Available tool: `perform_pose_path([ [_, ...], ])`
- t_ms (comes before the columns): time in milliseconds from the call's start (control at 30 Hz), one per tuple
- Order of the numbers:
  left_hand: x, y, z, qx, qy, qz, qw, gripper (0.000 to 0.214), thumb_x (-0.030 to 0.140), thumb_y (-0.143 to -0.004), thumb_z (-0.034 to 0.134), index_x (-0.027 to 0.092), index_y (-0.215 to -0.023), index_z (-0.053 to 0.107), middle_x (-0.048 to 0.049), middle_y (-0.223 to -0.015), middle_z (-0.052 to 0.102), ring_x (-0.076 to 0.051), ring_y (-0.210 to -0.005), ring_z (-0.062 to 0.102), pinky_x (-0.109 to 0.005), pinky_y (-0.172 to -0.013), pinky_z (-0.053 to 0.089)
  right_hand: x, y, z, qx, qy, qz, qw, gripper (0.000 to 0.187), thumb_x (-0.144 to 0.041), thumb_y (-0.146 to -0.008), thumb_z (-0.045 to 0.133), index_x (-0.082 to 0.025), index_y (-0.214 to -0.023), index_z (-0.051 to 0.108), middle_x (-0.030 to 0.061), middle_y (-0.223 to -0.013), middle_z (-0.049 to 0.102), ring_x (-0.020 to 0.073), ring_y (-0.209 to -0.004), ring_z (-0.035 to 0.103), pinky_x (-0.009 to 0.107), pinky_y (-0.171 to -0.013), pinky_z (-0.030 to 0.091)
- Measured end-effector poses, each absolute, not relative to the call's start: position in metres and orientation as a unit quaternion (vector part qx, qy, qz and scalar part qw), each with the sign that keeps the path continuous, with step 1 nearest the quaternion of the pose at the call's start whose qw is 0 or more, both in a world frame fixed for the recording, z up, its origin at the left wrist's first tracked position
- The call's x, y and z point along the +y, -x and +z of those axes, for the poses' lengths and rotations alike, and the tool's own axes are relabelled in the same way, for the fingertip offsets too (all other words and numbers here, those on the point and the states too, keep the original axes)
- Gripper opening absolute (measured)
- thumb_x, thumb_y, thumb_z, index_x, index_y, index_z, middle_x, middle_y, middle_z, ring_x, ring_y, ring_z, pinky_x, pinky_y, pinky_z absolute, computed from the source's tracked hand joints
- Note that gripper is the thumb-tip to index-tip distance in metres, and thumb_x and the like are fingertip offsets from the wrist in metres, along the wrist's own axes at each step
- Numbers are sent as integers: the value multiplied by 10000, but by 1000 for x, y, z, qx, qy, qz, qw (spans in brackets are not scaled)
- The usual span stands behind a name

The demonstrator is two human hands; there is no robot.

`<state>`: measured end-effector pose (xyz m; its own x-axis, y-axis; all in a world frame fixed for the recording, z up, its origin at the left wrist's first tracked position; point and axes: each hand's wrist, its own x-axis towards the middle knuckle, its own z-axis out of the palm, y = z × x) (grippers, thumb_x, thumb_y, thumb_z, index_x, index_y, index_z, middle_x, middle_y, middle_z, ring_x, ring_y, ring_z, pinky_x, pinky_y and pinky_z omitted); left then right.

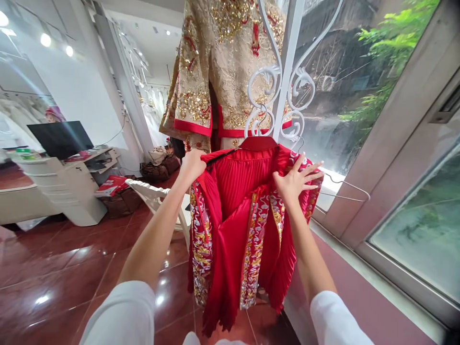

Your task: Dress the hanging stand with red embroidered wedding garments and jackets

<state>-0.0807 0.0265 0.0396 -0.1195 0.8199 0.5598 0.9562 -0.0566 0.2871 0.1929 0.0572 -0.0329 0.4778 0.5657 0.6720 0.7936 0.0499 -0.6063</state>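
A red pleated skirt (233, 211) with gold and silver embroidered panels hangs in front of me, spread wide at its top. At its upper left corner, my left hand (193, 165) is closed around the edge of the cloth, beside a dark strip of hanger or strap. My right hand (294, 181) lies against the upper right part, fingers spread and pointing up and right. A metal hanger hook (261, 115) rises above the skirt's top edge, by the scrollwork of a white rack (287, 62). Whether my right thumb pinches any cloth is hidden.
Behind hangs a gold-beaded jacket (233, 72) with red trim. An empty wire hanger (347, 189) sticks out at right, near the window frame (359, 201). A white chair (154, 194) stands at left, with a desk and monitor (61, 139) farther back.
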Motion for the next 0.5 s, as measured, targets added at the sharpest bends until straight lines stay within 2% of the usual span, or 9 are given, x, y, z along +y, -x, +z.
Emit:
perform_pose_path([
  [100, 30, 91, 44, -658, 681, -313, 73, 374, 87, -599, 429, 162, -842, 703, -51, -703, 641, -225, -764, 606, -259, -660, 407, 62, -211, -33, -480, 691, -99, 530, 639, -269, -674, 550, -201, -1291, 396, 230, -1344, 273, 437, -1205, 263, 707, -852, 204],
  [200, 35, 101, 50, -647, 700, -302, 29, 293, 69, -576, 414, 130, -699, 672, 1, -509, 518, -174, -610, 558, -228, -587, 384, 63, -238, -22, -524, 684, -102, 498, 383, -219, -789, 408, -170, -1148, 531, 174, -1029, 518, 284, -944, 487, 501, -805, 363],
  [267, 38, 108, 58, -653, 696, -297, -34, 246, 41, -574, 412, 106, -651, 636, 36, -426, 425, -127, -501, 493, -208, -553, 375, 62, -253, -11, -568, 679, -95, 455, 287, -208, -821, 372, -154, -997, 592, 105, -809, 536, 204, -760, 491, 397, -734, 374],
  [333, 41, 116, 67, -661, 681, -283, -139, 268, -1, -598, 396, 68, -711, 629, 58, -411, 417, -83, -446, 451, -199, -565, 394, 63, -266, 2, -593, 684, -85, 417, 195, -188, -800, 412, -146, -849, 596, 51, -674, 487, 158, -665, 453, 341, -684, 354],
  [400, 44, 126, 76, -649, 668, -253, -262, 301, -26, -639, 402, 22, -832, 627, 44, -471, 516, -68, -467, 484, -224, -610, 437, 65, -280, 16, -635, 667, -21, 389, 113, -140, -753, 448, -151, -733, 558, 9, -585, 432, 122, -600, 413, 283, -633, 334],
  [500, 48, 143, 81, -582, 663, -240, -404, 285, 38, -640, 579, 15, -922, 616, -41, -644, 656, -132, -591, 581, -297, -653, 493, 70, -299, 34, -716, 597, 142, 332, 99, -97, -691, 460, -166, -628, 493, -20, -504, 425, 95, -523, 386, 219, -527, 309],
])
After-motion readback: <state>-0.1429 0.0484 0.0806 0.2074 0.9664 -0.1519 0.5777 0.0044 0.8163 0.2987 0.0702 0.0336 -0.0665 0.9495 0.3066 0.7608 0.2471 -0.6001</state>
